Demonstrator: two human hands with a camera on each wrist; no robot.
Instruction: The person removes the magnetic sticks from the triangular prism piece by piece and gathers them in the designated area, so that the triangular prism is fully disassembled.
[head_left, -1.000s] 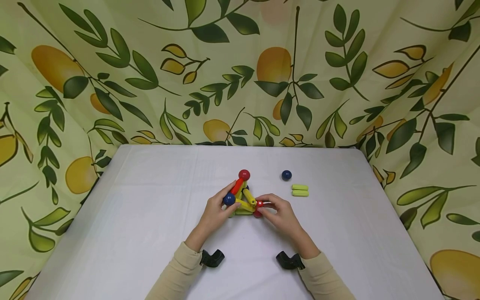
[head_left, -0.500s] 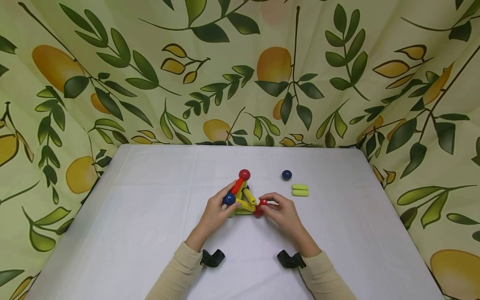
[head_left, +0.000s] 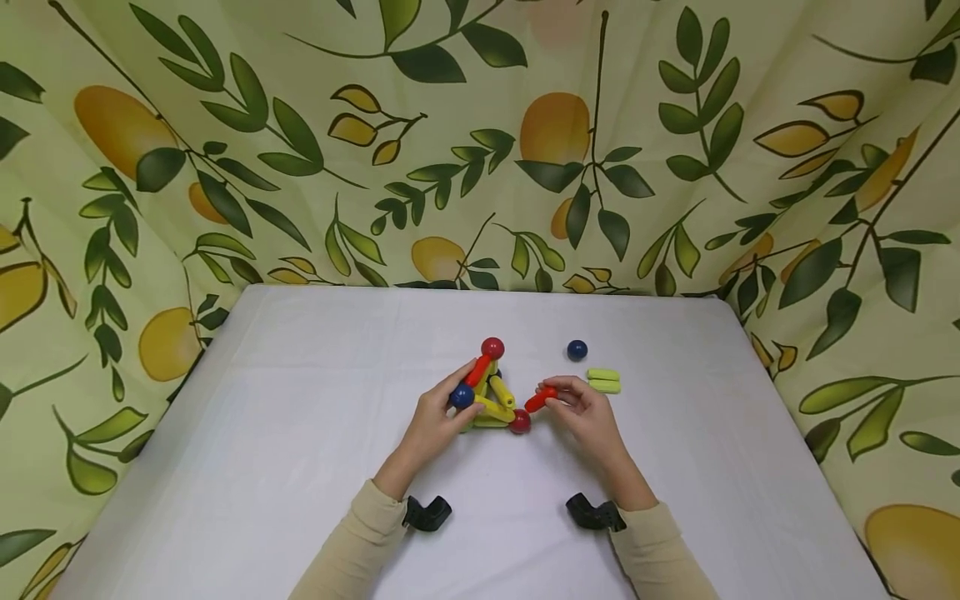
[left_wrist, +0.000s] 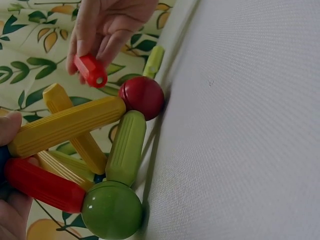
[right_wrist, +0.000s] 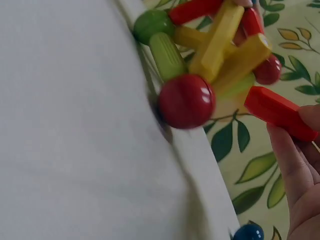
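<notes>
My left hand (head_left: 433,421) holds a magnetic stick-and-ball frame at its blue ball (head_left: 462,396), thumb by a yellow stick (head_left: 493,409). A dark red ball (head_left: 520,422) makes the frame's near right corner, and another red ball (head_left: 492,348) tops its far end. In the left wrist view a green ball (left_wrist: 112,210) joins a light green stick (left_wrist: 126,148) and a red stick (left_wrist: 45,185). A second yellow stick (left_wrist: 75,127) slants up with one end free. My right hand (head_left: 594,417) pinches a loose red magnetic stick (head_left: 540,399), apart from the dark red ball.
On the white-covered table (head_left: 300,400), a loose dark blue ball (head_left: 577,350) lies at the back right. Two light green sticks (head_left: 603,381) lie side by side just in front of it. Patterned fabric (head_left: 465,192) hangs behind the table and along both sides.
My right hand has drawn the red stick off the dark red ball, moving right and slightly up in the head view. The left hand keeps its hold on the frame.
</notes>
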